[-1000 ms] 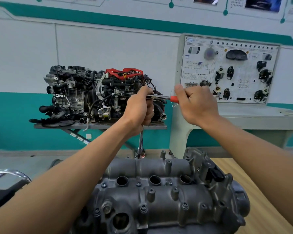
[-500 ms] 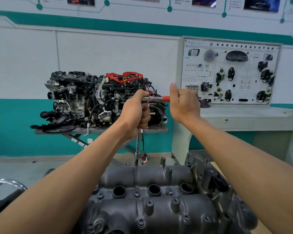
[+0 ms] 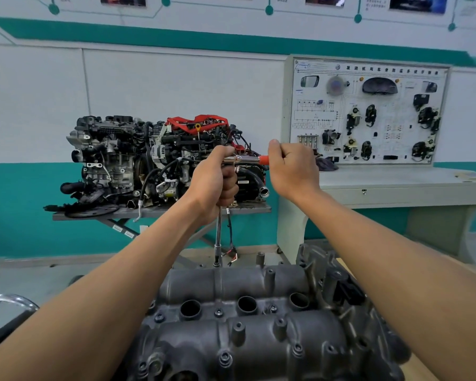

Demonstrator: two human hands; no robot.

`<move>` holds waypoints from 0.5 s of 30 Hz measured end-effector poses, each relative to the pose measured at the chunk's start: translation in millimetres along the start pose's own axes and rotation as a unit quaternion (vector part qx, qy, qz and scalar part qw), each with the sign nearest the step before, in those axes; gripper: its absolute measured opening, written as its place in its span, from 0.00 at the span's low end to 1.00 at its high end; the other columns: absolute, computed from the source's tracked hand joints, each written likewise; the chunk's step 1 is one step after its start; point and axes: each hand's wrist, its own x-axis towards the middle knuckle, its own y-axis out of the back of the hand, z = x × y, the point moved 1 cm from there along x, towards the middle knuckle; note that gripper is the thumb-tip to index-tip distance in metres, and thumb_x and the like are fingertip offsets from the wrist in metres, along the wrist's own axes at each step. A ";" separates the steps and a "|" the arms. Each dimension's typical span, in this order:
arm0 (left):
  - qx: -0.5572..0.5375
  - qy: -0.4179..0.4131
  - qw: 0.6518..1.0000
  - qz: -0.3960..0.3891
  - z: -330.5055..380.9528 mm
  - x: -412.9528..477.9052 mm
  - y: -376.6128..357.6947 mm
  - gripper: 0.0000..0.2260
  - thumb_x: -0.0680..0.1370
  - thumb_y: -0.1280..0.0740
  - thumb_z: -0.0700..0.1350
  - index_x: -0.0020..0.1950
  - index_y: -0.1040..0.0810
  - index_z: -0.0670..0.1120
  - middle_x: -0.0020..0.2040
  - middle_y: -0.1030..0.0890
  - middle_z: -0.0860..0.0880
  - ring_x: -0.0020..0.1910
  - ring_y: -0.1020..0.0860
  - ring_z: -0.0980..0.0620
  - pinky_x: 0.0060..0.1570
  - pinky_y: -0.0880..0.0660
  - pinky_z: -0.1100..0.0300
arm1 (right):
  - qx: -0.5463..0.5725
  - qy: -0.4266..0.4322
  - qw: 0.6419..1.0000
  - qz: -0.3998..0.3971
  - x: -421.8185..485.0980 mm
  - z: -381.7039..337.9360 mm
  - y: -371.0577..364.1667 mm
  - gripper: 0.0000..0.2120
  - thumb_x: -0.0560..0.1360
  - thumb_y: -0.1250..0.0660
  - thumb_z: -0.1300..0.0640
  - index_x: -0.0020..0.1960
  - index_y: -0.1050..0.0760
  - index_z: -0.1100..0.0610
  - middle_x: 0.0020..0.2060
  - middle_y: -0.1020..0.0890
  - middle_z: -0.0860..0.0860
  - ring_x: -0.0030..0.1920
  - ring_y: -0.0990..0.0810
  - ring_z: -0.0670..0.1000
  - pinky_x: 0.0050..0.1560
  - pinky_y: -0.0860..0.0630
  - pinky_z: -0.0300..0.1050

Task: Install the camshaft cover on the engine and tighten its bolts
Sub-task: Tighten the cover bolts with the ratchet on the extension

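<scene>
The grey cast camshaft cover point(image 3: 259, 334) lies on the engine at the bottom centre, with several bolts along its ridges. A ratchet wrench point(image 3: 245, 160) with a chrome shaft and orange handle sits on top of a long vertical extension bar point(image 3: 218, 237). The bar's lower end stands on a bolt at the cover's far edge. My left hand point(image 3: 217, 185) grips the top of the extension under the ratchet head. My right hand point(image 3: 293, 169) curls round the orange handle, which points right.
A display engine point(image 3: 160, 160) with red parts sits on a grey stand behind the wrench. A white training panel point(image 3: 368, 114) on a bench stands at the right. A chrome bar point(image 3: 8, 301) shows at the lower left, and a wooden surface lies under the engine at right.
My right hand opened flat half a second ago and has closed round the orange handle again. The camera view dipped, so the cover sits lower. The left hand kept its grip.
</scene>
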 end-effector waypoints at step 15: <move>0.006 -0.024 0.999 0.046 2.9 -4.6 -2.6 0.24 0.79 0.43 0.55 0.23 0.41 0.53 0.22 0.42 0.53 0.20 0.47 0.53 0.21 0.47 0.65 | -0.087 0.064 0.994 0.022 -64.3 -84.1 58.2 0.23 0.77 0.39 0.46 0.26 0.32 0.54 0.20 0.30 0.47 0.24 0.31 0.50 0.27 0.37 0.41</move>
